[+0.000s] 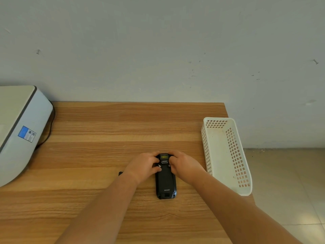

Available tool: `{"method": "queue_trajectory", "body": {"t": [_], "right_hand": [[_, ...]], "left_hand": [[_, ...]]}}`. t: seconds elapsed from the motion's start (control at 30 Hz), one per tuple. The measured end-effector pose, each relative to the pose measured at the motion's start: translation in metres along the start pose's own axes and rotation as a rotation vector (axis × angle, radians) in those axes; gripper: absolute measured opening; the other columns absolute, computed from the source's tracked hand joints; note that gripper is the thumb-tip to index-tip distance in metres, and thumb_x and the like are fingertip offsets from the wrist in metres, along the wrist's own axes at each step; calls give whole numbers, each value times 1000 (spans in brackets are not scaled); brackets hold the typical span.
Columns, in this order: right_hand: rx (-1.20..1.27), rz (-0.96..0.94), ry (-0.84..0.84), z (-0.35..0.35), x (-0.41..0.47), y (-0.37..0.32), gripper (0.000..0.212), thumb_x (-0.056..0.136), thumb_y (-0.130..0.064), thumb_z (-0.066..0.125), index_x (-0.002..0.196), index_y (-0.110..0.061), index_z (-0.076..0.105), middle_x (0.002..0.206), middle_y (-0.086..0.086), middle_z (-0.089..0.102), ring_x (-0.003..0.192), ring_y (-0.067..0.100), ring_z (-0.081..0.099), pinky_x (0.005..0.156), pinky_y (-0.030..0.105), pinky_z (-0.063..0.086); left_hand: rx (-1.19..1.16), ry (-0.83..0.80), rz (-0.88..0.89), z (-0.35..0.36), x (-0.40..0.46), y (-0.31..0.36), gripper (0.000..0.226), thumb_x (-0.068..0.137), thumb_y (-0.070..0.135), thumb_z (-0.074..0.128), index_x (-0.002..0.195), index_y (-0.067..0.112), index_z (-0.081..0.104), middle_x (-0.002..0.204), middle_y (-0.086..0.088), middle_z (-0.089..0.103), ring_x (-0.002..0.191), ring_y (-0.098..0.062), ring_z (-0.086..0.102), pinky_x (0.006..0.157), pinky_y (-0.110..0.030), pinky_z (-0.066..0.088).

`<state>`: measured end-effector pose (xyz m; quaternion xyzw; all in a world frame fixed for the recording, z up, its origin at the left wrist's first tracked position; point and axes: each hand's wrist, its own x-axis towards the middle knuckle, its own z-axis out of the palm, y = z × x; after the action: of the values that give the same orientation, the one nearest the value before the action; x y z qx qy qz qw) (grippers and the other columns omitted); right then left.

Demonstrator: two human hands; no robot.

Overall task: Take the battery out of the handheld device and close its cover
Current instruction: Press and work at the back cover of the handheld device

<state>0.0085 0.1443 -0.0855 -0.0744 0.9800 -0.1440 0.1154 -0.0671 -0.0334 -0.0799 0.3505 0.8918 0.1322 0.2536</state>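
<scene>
Both hands grip the upper end of the black handheld device (165,180), which lies back-up near the front middle of the wooden table (109,131). The left hand (142,167) and right hand (184,167) curl around its sides, thumbs pressing by the latches (cover on). A white perforated basket (226,173) stands right, a white printer (21,131) left, against a grey wall (158,50).

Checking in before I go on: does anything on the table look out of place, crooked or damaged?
Only the white basket stands out: it overhangs the table's right edge. The device lies flat, back up, both hands at its top end.
</scene>
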Motion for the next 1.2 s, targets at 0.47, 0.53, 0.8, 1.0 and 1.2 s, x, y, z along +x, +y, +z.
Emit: {"method": "queue_trajectory", "body": {"t": [0.47,0.53,0.8,1.0,1.2], "right_hand": [[-61,-54,-19,1,2,4,30,97,-18,49,124,-8,58,147,7,40,129,21,43,98,32,45],[-50,-51,-20,-1,2,4,30,97,-18,49,123,-7,59,147,7,41,128,22,44,98,32,45],[-28,-65,-9,-4,0,3,31,98,-18,46,123,-6,60,146,8,42,130,21,42,101,27,40],[-56,-86,26,3,1,4,25,94,-16,54,113,-4,65,139,11,49,122,25,51,93,33,51],[-92,-103,38,2,2,4,22,90,-14,61,108,-3,67,133,14,55,115,28,58,85,36,55]], "left_hand": [[19,-37,-17,-5,2,6,39,93,33,61,128,16,62,151,8,41,126,-15,49,105,-32,39],[17,-33,-18,-5,2,7,40,93,33,61,129,16,61,152,8,39,128,-16,48,106,-33,38],[5,-22,-16,-6,-1,7,39,94,33,60,129,16,61,154,10,35,129,-15,47,106,-33,39],[21,-29,-18,-7,-1,8,39,95,34,58,131,18,60,155,10,33,132,-15,44,107,-32,36],[28,-26,-10,-7,-1,9,38,95,33,58,128,16,61,154,8,35,130,-16,46,105,-31,37]]}}
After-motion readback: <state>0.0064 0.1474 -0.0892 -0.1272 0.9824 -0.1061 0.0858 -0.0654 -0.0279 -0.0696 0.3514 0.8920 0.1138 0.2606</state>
